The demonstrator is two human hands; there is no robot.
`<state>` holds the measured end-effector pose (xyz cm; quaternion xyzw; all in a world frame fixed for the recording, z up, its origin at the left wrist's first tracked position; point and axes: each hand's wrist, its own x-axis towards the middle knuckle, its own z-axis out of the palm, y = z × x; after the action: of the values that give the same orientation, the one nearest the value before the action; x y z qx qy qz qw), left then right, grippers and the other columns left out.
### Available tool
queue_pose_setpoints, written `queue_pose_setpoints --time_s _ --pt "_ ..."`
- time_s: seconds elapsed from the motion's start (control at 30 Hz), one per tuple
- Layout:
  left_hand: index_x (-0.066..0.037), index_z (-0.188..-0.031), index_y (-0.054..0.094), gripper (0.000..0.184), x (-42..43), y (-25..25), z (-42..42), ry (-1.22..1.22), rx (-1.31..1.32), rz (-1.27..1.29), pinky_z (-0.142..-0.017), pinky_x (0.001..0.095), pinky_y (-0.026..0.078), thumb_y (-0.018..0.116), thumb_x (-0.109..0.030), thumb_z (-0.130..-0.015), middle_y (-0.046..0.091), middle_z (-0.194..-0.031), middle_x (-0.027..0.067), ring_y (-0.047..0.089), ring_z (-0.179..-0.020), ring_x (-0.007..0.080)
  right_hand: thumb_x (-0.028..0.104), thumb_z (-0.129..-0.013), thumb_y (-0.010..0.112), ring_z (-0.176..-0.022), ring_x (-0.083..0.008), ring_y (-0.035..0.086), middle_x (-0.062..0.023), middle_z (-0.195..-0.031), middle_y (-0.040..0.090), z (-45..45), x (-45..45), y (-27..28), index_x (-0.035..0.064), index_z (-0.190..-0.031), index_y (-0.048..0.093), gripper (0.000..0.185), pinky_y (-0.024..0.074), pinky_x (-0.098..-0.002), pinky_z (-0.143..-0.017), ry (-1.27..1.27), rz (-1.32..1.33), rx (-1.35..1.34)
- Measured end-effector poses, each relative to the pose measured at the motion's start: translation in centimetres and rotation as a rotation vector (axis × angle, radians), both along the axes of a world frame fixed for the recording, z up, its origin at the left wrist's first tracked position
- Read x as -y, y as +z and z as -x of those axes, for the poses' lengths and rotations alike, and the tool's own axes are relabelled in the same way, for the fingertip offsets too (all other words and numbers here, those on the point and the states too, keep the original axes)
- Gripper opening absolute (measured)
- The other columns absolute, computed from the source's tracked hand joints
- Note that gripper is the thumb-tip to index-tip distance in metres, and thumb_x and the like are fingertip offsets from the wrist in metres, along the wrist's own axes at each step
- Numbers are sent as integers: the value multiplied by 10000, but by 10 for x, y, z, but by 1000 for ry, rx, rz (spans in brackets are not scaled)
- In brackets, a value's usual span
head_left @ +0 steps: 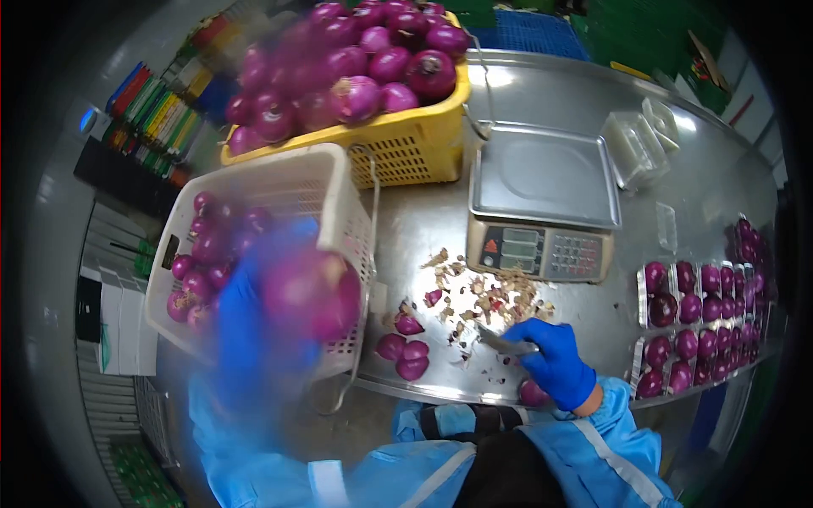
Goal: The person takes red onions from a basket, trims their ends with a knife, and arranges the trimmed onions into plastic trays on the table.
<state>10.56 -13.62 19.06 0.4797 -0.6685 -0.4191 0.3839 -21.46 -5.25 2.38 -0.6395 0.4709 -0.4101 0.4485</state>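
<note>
My left hand [254, 339], in a blue glove and smeared by motion, is raised close to the camera at the white crate's near side. Its fingers hold purple-red onions [313, 292], also blurred; how many I cannot tell. My right hand [556, 362], also blue-gloved, is closed around the handle of a small knife [506, 343] above the steel table. The blade points left, towards dry onion skins and trimmings [500, 300]. A few loose onions [410, 359] lie left of the knife, and another onion [532, 393] sits just under my right hand.
The white crate [334, 199] holds more onions, and a heaped yellow crate [415, 140] stands behind it. A digital scale [542, 178] is at the table's middle. Clear trays [635, 151] are stacked beyond it. Rows of packed onions [694, 309] line the right edge.
</note>
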Motion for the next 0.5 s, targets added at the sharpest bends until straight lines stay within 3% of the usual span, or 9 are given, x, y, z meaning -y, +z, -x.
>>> queue_pose_setpoints --time_s 0.1,0.13,0.2,0.23,0.37,0.5 --pt "56 -1398 403 1022 -53 -25 36 -162 -376 -401 -1079 395 399 881 -311 -572 512 -1360 167 518 -1253 270 232 -705 806 -688 -265 655 -57 -798 651 1 -3 32 115 -939 672 294 508 -318 -617 160 171 -16" --pt "43 -1425 363 974 -60 -34 42 -287 -443 -475 -1055 404 422 862 -257 -644 526 -1319 164 525 -1232 273 264 -715 811 -671 -263 644 -43 -775 638 2 -5 38 131 -941 667 299 496 -322 -593 229 158 -15" --pt "44 -1419 370 975 -74 -48 53 -287 -431 -661 -1085 407 396 858 -282 -641 509 -1348 171 502 -1267 282 416 -766 768 -600 -221 618 -14 -706 588 1 -12 29 148 -940 632 348 455 -326 -523 244 343 -153" --pt "45 -1417 374 976 -80 -56 58 -287 -423 -746 -1100 409 384 857 -295 -640 501 -1362 175 491 -1285 287 422 -749 784 -619 -230 623 -16 -722 600 1 -16 26 152 -913 640 347 462 -328 -539 237 330 -188" --pt "23 -1403 410 903 -92 -96 67 -427 -443 -756 -1095 391 403 835 -334 -690 549 -1313 177 522 -1254 264 532 -784 700 -570 -221 611 -17 -700 590 5 -32 9 147 -893 632 407 449 -338 -489 229 351 -241" --pt "14 -1370 464 832 -103 -104 83 -438 -279 -731 -1078 384 420 816 -314 -691 584 -1273 169 540 -1228 249 508 -801 704 -575 -238 619 -42 -688 595 13 -45 15 147 -910 649 381 470 -337 -505 203 348 -185"
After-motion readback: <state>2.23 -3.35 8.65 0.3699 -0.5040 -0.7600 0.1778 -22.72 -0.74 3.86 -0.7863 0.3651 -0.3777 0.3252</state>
